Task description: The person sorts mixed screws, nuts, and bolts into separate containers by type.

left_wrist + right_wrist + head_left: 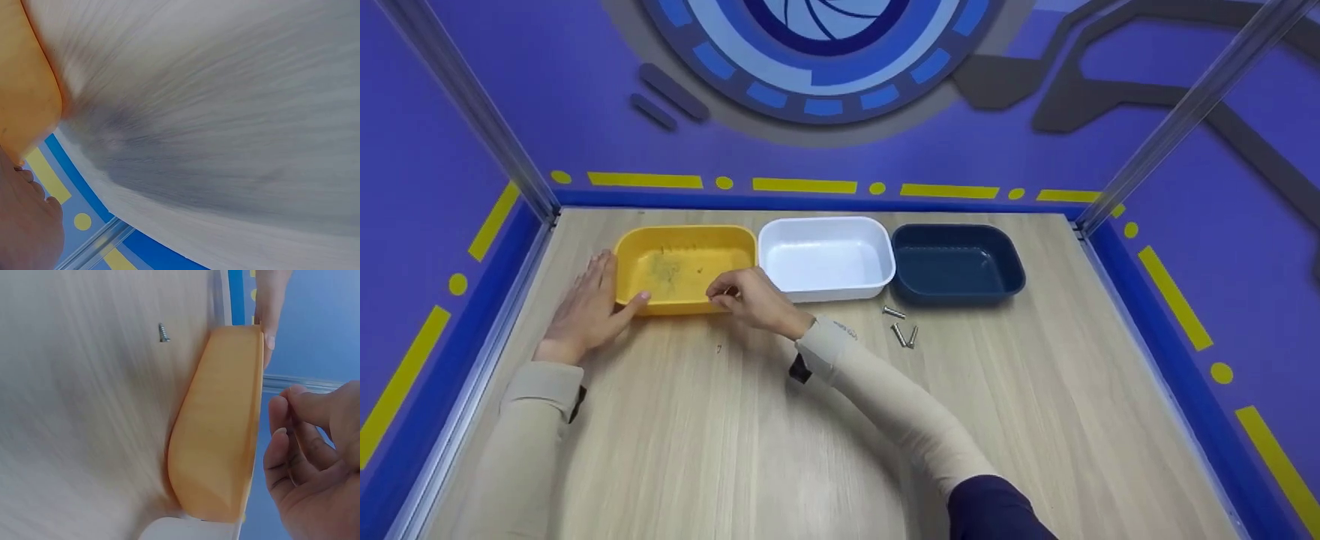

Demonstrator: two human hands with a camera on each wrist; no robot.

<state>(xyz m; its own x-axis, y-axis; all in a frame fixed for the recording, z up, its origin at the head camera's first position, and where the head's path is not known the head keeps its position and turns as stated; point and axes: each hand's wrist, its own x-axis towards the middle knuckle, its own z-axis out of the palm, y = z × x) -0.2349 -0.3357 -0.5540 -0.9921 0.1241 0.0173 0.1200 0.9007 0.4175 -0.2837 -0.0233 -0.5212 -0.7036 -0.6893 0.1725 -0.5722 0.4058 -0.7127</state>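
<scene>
My left hand (594, 311) rests against the left end of a yellow plastic bin (690, 307), fingers straight along its side and thumb by the front corner. Small dark bits, too tiny to make out, lie scattered on the bin's floor. Over the bin's front right rim is my right hand (757, 300), thumb and index tips pressed together (315, 439). Whether something tiny sits between those tips cannot be seen. One small screw (163, 333) lies on the table in front of the yellow bin. Only part of the left hand (28, 219) shows in the left wrist view.
A white bin (829, 294) and a dark blue bin (960, 298) stand in a row to the right of the yellow one. Three larger metal bolts (899, 335) lie in front of them. Purple panels (810, 161) with metal corner posts (480, 112) enclose the table.
</scene>
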